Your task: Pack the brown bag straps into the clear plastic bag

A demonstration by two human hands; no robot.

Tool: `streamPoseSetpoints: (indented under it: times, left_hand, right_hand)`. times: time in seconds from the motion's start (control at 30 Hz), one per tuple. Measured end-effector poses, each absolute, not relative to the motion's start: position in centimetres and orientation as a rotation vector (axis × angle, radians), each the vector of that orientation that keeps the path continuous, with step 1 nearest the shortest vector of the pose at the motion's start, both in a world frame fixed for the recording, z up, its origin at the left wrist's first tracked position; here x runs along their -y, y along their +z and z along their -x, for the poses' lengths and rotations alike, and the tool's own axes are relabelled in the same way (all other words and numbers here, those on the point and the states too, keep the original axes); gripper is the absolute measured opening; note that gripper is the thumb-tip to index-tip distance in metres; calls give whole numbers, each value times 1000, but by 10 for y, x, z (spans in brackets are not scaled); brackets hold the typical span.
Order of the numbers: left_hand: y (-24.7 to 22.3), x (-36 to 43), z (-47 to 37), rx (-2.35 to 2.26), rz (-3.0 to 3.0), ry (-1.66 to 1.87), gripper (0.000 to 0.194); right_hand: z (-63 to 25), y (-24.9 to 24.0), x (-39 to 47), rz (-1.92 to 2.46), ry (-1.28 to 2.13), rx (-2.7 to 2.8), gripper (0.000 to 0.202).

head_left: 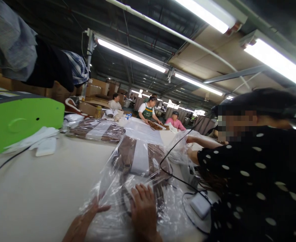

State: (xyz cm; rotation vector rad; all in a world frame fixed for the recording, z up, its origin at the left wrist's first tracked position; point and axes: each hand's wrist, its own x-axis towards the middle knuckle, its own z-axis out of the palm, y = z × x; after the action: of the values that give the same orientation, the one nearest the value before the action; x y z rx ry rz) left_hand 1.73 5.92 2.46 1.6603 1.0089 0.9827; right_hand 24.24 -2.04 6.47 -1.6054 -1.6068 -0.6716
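Left hand, right hand: bare, no gloves, no sleeves visible.

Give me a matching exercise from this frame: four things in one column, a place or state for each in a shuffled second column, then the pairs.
Things:
1. green machine
2. right hand
3. small white box with a cable
4. second bagged brown garment

Places or states:
A. flat on the clear plastic bag with the brown garment, near edge of the table
B. at the far left of the table
C. on the table beside the co-worker in the dotted top
D. further up the table, past the near bag

Pairs: 1-B, 2-A, 3-C, 4-D
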Motion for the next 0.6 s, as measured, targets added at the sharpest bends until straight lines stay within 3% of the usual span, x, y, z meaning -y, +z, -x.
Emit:
streamPoseSetpoints:
  times: [0.13, 0.33, 0.6]
  left_hand:
    - [35, -50, -16, -982, -1638, 1035, 50]
    - [40, -50, -7, -899, -1638, 1008, 54]
    - [8, -64, -2, -907, -1576, 1069, 70]
  right_hand:
    - [-301, 78, 48, 1764, -809, 1562, 18]
    - [-388, 75, 91, 2030, -910, 1371, 22]
    - [-451, 55, 135, 2041, -311, 775, 34]
